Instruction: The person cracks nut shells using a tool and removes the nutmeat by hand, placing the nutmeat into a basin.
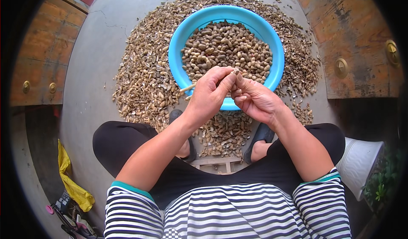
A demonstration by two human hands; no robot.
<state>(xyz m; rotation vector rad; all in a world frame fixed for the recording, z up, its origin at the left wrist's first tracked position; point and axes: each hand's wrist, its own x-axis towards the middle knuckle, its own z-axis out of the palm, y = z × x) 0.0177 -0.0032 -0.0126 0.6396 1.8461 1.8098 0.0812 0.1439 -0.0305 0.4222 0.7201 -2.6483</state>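
Observation:
My hands meet above the near part of a blue round basin [176, 48] heaped with unshelled peanuts [227, 45]. Between the thumbs and fingertips of both hands is a small peanut [236, 71], mostly covered, so whether its shell is split cannot be made out. My left hand [209, 92] is closed, pinching it from the left. From the same hand a pale, thin stick-like tool [187, 88] pokes out to the left, with a second pale tip just below it. My right hand [261, 102] pinches the peanut from the right, its other fingers curled in.
Broken peanut shells [142, 77] cover the floor around the basin, and more lie between my shoes. A low wooden stool edge [216, 161] shows beneath me. Wooden cabinet-like panels with brass studs [341, 67] flank both sides. A white pot [359, 162] stands right; a yellow bag [74, 188] lies left.

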